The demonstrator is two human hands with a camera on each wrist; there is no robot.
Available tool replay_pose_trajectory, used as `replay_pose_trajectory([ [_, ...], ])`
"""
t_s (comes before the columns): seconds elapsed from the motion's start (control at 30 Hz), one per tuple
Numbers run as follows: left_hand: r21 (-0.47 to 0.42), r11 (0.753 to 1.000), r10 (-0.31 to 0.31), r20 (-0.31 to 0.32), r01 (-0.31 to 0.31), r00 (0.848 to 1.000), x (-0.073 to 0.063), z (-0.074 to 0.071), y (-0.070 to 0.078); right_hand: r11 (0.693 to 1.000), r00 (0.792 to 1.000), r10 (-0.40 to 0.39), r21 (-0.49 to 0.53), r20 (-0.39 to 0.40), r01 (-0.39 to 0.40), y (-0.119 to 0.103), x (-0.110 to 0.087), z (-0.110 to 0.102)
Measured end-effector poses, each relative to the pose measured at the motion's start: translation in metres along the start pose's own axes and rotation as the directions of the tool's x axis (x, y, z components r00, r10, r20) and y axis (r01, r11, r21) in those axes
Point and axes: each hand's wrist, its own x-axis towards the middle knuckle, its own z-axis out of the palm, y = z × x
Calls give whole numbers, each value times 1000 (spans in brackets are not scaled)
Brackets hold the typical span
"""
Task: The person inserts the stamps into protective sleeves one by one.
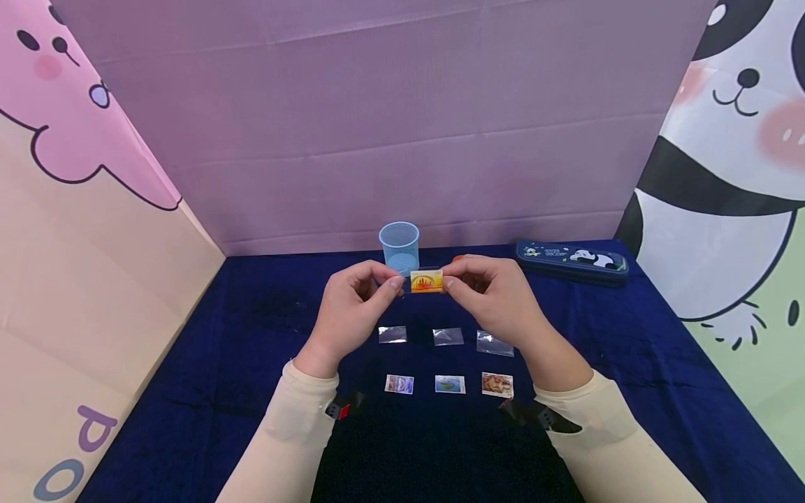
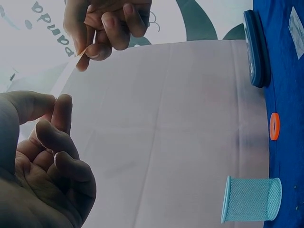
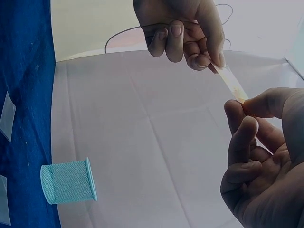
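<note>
My left hand pinches one end of a small clear sleeve between thumb and forefinger. A yellow and orange stamp shows inside it, toward the right. At the other end, the thumb and forefinger of my right hand pinch the sleeve. Both wrist views show it stretched between the hands, raised off the table. Below the hands lie three clear sleeves, left, middle and right. Nearer me is a row of stamps: purple-blue, green-blue and reddish brown.
A light blue mesh cup stands at the back of the dark blue tablecloth. Right of it lies an orange ring, mostly hidden by my right hand in the head view. A navy panda pencil case lies at the back right.
</note>
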Motion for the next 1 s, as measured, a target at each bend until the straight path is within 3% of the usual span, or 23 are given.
replay_pose_trajectory([
  [1.0,-38,999,-16,17,17,1000,0,1,1,1000,999,12,-19,53,-11,-1,1,2],
])
